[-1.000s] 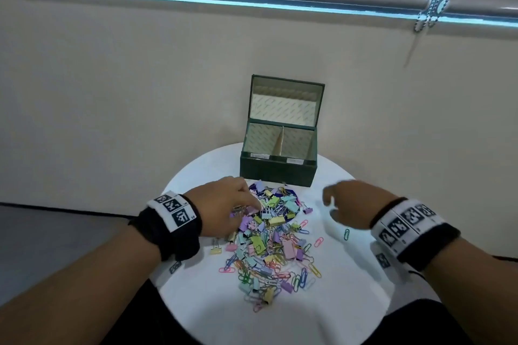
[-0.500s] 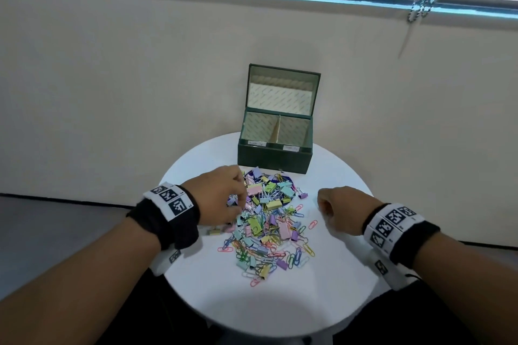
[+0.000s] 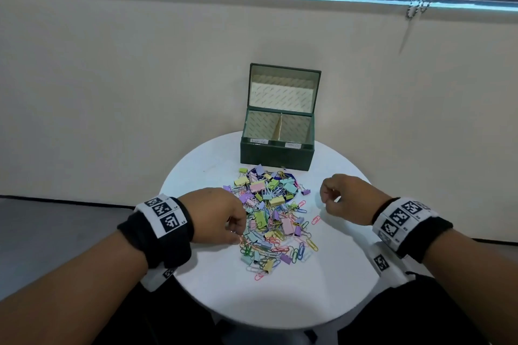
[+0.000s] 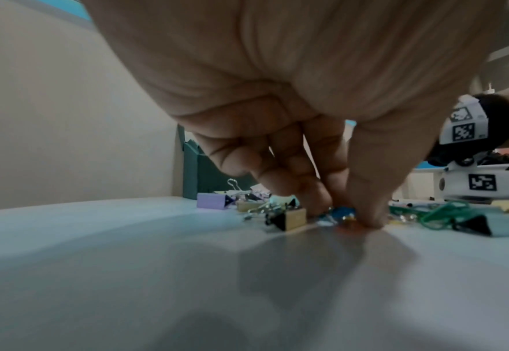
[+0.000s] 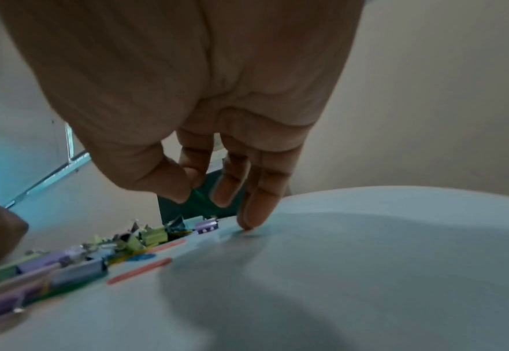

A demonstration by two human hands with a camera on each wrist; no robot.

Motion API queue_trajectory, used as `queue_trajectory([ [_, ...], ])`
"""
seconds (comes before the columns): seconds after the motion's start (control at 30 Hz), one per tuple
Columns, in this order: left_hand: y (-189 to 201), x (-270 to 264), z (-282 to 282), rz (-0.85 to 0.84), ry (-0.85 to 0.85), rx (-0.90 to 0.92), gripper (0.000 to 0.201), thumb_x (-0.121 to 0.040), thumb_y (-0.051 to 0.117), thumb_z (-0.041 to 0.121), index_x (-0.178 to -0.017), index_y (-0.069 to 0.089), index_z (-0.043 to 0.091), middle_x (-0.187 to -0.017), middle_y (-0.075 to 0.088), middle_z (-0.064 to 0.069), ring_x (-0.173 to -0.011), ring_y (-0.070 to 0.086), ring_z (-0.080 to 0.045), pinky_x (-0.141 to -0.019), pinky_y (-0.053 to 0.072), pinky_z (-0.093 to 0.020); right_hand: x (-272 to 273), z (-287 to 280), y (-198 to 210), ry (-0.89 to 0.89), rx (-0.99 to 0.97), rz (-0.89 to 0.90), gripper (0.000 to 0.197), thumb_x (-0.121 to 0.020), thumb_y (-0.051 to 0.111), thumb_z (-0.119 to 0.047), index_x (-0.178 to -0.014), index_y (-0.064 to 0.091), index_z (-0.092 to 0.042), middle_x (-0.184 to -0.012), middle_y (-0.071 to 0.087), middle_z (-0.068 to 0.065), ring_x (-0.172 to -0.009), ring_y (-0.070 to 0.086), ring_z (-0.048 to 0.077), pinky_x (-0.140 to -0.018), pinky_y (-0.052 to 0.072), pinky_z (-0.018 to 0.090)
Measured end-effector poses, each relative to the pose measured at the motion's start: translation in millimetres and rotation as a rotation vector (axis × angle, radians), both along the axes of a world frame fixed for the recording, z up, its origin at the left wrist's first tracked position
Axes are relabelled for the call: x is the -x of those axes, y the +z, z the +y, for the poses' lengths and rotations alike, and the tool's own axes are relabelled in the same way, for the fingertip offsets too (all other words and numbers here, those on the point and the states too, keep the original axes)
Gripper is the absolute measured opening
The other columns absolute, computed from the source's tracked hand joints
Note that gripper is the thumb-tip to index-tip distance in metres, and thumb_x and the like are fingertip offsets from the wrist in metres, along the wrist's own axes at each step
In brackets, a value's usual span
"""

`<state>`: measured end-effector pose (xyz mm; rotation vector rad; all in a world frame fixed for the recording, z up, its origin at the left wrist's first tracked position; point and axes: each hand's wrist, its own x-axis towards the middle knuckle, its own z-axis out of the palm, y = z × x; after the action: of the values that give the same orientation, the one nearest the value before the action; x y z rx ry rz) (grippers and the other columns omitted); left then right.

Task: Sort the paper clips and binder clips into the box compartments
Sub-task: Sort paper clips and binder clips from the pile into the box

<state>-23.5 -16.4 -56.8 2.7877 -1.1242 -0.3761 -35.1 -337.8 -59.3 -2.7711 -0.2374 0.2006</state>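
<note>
Beige wall behind, and up close a round white table [image 3: 280, 300] carries the whole show. At the far edge sits the green box [image 3: 276, 155], lid standing open, a divider splitting it into a left and a right compartment, each with a small white label on the near rim; the writing is too small to read. Spread between the box and the near middle of the table is the pile of clips [image 3: 270, 216], pastel binder clips tangled with coloured paper clips, a few pink and blue paper clips straying off its right and near edges. Down on the left side of the pile goes the left hand [image 3: 217, 216], knuckles up, fingers [image 4: 313, 190] bunched together with the thumb, tips pressed onto the table right at an orange paper clip [image 4: 349, 226], beside a yellow binder clip [image 4: 289, 217]; whether the clip is actually pinched cannot be told from here. Over on the right, just clear of the pile, the right hand [image 3: 347, 199] hovers low with its fingers loosely curled; from the wrist view the thumb and forefinger pinch a thin green paper clip [image 5: 200, 193], and one finger touches the table. Both wrists wear black bands with white marker tags [image 3: 164, 216].
</note>
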Motion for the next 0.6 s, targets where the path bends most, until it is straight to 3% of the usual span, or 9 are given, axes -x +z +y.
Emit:
queue_trajectory([
  [0.1,0,-3,-2,-0.037,-0.014,0.052,0.011,-0.085,0.059,0.031,-0.093,0.065,0.035,-0.085,0.064,0.019,-0.076,0.056,-0.001,-0.073,0.049,-0.023,11,6,7,0.038,-0.096,0.024,0.011,-0.086,0.05,-0.014,-0.079,0.051,-0.021,-0.081,0.066,-0.003,-0.077,0.065,0.016,-0.076,0.054,0.039],
  [0.17,1,-4,-2,-0.058,-0.011,0.076,0.014,-0.086,0.055,0.024,-0.093,0.064,0.034,-0.083,0.063,0.018,-0.074,0.054,-0.002,-0.073,0.048,-0.024,23,15,10,0.15,0.003,0.083,0.012,-0.089,0.039,-0.022,-0.083,0.048,-0.019,-0.078,0.063,0.001,-0.069,0.057,0.016,-0.073,0.05,0.039],
  [0.23,2,-4,0,-0.065,-0.01,0.128,0.012,-0.087,0.054,0.024,-0.091,0.059,0.035,-0.082,0.063,0.019,-0.075,0.056,-0.002,-0.073,0.05,-0.027,38,26,8,0.273,0.129,0.103,0.024,-0.086,0.035,-0.036,-0.094,0.053,-0.023,-0.089,0.066,-0.006,-0.079,0.055,0.016,-0.078,0.05,0.036],
  [0.3,3,-6,3,-0.04,0.017,0.19,0.014,-0.09,0.054,0.025,-0.093,0.056,0.039,-0.083,0.065,0.019,-0.076,0.06,0.0,-0.075,0.053,-0.03,52,34,6,0.374,0.178,0.094,0.032,-0.087,0.045,-0.045,-0.116,0.056,-0.036,-0.109,0.066,-0.017,-0.096,0.059,0.009,-0.088,0.049,0.031],
  [0.37,8,-9,4,0.059,0.096,0.267,0.019,-0.093,0.054,0.022,-0.1,0.058,0.039,-0.084,0.066,0.014,-0.074,0.066,-0.001,-0.075,0.055,-0.032,57,42,2,0.437,0.211,0.088,0.036,-0.088,0.058,-0.044,-0.124,0.057,-0.038,-0.117,0.063,-0.019,-0.101,0.058,0.007,-0.091,0.048,0.029],
  [0.47,17,-16,8,0.339,0.249,0.444,0.026,-0.096,0.054,0.009,-0.111,0.067,0.026,-0.084,0.067,0.007,-0.078,0.073,-0.01,-0.073,0.057,-0.03,55,47,-2,0.434,0.207,0.034,0.019,-0.09,0.06,-0.035,-0.107,0.064,-0.03,-0.105,0.063,-0.013,-0.086,0.054,0.011,-0.082,0.05,0.031],
  [0.6,20,-26,15,0.73,0.518,0.73,0.018,-0.096,0.057,0.0,-0.102,0.073,0.007,-0.088,0.068,-0.011,-0.075,0.068,-0.016,-0.066,0.056,-0.023,55,46,-11,0.439,0.203,-0.051,0.012,-0.084,0.05,-0.029,-0.087,0.058,-0.02,-0.086,0.062,-0.006,-0.072,0.053,0.016,-0.066,0.051,0.032],
])
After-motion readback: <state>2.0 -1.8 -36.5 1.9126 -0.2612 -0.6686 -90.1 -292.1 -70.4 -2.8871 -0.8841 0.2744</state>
